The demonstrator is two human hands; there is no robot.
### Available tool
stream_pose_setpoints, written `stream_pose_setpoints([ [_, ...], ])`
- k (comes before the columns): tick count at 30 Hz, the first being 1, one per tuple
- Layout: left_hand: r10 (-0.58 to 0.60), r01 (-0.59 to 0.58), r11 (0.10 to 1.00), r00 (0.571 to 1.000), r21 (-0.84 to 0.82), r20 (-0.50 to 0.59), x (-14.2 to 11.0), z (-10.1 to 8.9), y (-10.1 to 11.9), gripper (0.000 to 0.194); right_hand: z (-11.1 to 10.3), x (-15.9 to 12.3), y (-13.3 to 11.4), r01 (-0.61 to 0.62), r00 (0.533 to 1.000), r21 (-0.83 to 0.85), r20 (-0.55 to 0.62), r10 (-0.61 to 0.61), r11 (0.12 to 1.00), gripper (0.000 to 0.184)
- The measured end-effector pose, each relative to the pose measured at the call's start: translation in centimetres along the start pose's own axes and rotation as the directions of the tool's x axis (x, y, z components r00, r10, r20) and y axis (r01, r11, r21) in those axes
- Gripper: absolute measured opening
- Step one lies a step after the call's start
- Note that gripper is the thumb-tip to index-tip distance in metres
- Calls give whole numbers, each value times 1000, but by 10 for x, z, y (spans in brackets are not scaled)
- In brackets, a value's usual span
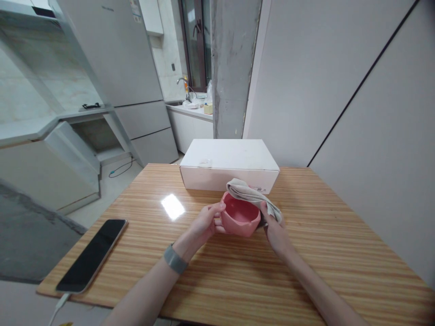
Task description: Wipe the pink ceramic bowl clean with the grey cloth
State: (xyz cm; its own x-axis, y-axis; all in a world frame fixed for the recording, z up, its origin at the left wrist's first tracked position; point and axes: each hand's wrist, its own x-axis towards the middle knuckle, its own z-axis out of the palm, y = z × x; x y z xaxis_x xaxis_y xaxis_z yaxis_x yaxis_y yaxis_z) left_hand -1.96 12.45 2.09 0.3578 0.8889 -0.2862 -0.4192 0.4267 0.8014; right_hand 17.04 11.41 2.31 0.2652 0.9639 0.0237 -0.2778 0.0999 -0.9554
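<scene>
A pink cup (239,217) with faceted sides is held just above the wooden table (322,253), tilted so its mouth faces me. My left hand (207,223) grips its left side, thumb on the rim, with a grey band on that wrist. My right hand (274,228) holds a beige cloth (251,195) against the cup's right side. The cloth drapes over the far rim of the cup.
A white cardboard box (229,165) lies closed right behind the cup. A black phone (92,254) with a cable lies near the table's left front corner. A wall runs along the right; a fridge and kitchen counter stand beyond the table at left.
</scene>
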Motion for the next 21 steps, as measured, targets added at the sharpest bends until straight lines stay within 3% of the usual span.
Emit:
stream_pose_setpoints([
  [6,127,-130,989,991,-70,-46,-4,17,-10,43,10,-14,0,53,995,-128,-77,-63,990,26],
  [10,153,-150,978,988,-142,9,-8,25,-14,35,11,-14,-1,79,989,-146,-113,-96,986,34],
  [14,10,1,991,997,-135,80,-7,19,-7,34,1,1,-4,7,995,-98,-98,-16,995,36],
  [17,-119,131,988,985,-87,123,-5,12,0,39,-2,13,-11,-91,995,34,39,90,995,39],
  [21,-218,227,973,966,-50,142,-4,9,6,39,1,16,-22,-229,960,107,186,207,968,38],
])
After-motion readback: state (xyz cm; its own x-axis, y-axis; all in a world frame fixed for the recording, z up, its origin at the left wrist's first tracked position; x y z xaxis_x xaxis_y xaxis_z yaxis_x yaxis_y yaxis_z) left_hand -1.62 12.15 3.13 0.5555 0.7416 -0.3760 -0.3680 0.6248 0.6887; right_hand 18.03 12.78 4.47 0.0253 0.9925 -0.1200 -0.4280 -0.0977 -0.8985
